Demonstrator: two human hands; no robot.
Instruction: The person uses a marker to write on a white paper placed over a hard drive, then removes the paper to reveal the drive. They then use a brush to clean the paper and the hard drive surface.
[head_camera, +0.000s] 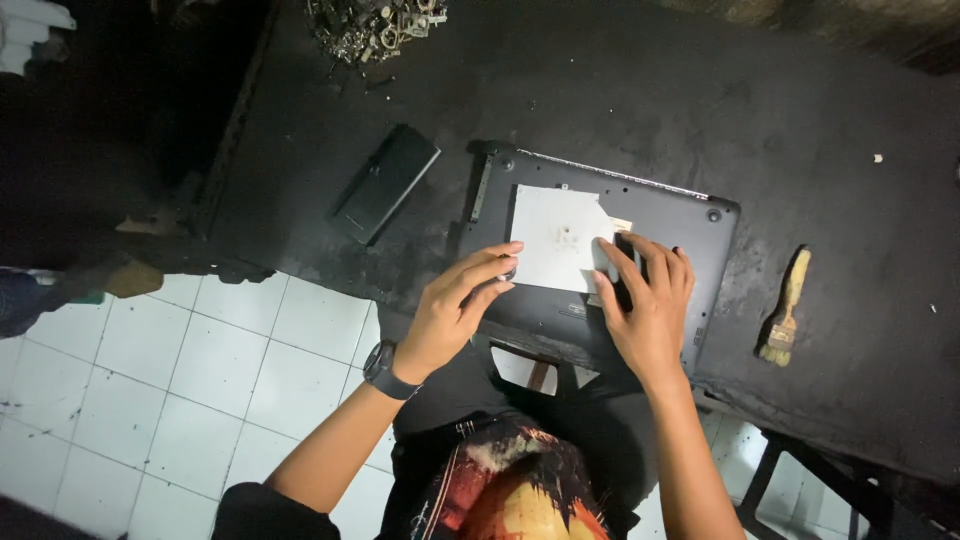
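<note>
A dark grey laptop (672, 218) lies bottom-up on a black workbench (620, 90). A flat silver drive (555, 238) sits in its left side. My left hand (455, 305), with a black watch on the wrist, touches the drive's near-left edge with its fingertips pinched together; whether it holds a small part I cannot tell. My right hand (648, 305) rests flat on the laptop's underside, its fingers at the drive's right edge.
A black rectangular battery-like block (386, 182) lies left of the laptop. A paintbrush with a wooden handle (785, 310) lies to the right. A heap of small metal parts (375, 25) is at the far edge. White tiled floor (150, 370) shows below left.
</note>
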